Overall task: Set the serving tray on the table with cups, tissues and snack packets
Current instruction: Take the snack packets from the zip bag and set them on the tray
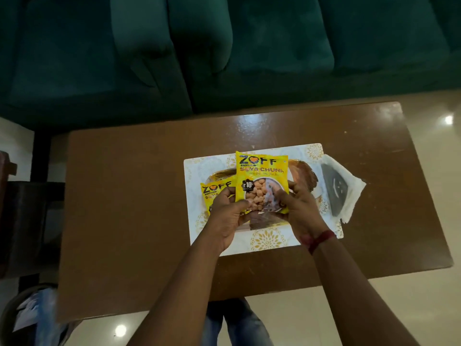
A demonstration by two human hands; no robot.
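At frame centre, the left hand (225, 211) and right hand (298, 208) together gripped a yellow snack packet (262, 176) above the tray (267, 242) on the worktop (129, 196); the slick wrapper could have slipped sideways.

Tray (309, 156): we see a white rectangle with gold floral print, flat on the surface, nearer its right edge than its left.
Upper snack packet (262, 171): yellow, marked ZOFF, face up above the tray.
Lower snack packet (214, 191): the same yellow kind, partly under the first, toward the tray's left edge.
Tissue (349, 186): white, crumpled, overlapping the tray's right edge.
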